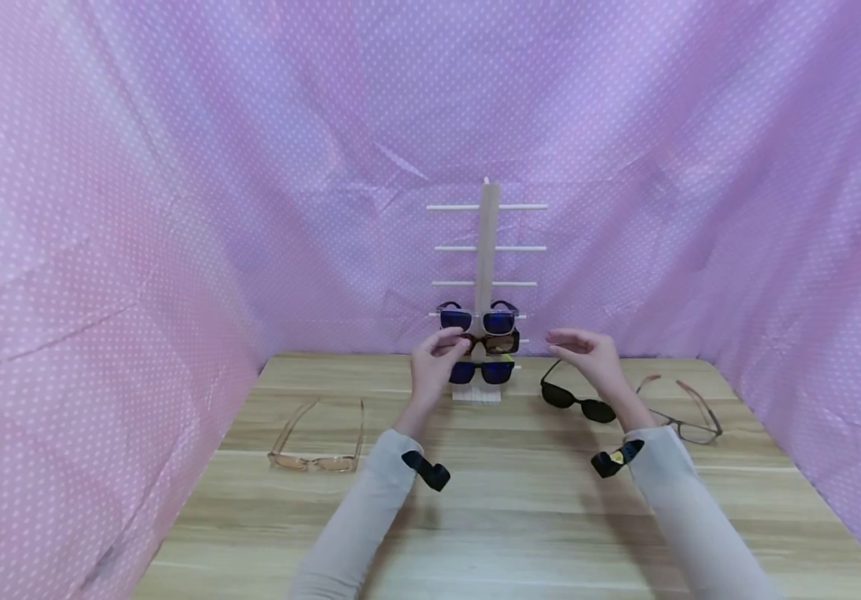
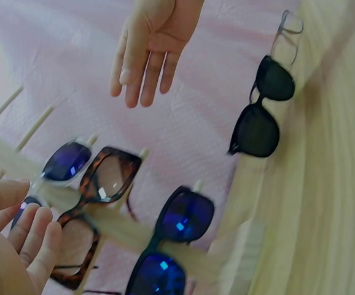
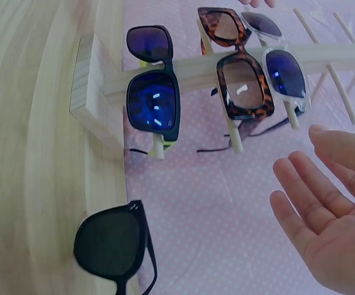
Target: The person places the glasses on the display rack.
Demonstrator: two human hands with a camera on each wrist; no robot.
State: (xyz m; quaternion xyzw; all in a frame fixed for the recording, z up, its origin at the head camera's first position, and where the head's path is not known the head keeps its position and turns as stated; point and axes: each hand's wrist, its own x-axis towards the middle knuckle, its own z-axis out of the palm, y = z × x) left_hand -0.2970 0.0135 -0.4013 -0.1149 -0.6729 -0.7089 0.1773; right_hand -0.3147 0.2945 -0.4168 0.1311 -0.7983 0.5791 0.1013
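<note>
A wooden display stand (image 1: 487,233) with white crossbars holds three pairs of sunglasses on its lower bars. Uppermost is a clear-framed pair (image 3: 286,74) with blue lenses. Below it hang tortoiseshell sunglasses (image 3: 246,86) with brown lenses, then black-framed sunglasses (image 3: 153,101) with blue lenses. My left hand (image 1: 433,360) is at the left side of the stand, its loosely bent fingers overlapping the tortoiseshell pair in the head view. To the right of the stand my right hand (image 1: 589,354) hovers apart from the glasses, fingers relaxed and nothing in them.
Black sunglasses (image 1: 559,396) lie on the wooden table (image 1: 505,517) below my right hand. Thin-framed eyeglasses (image 1: 709,433) rest farther right, partly behind the wrist. Peach-coloured glasses (image 1: 291,462) are at the left. Pink dotted cloth (image 1: 310,150) surrounds the table at the back and sides.
</note>
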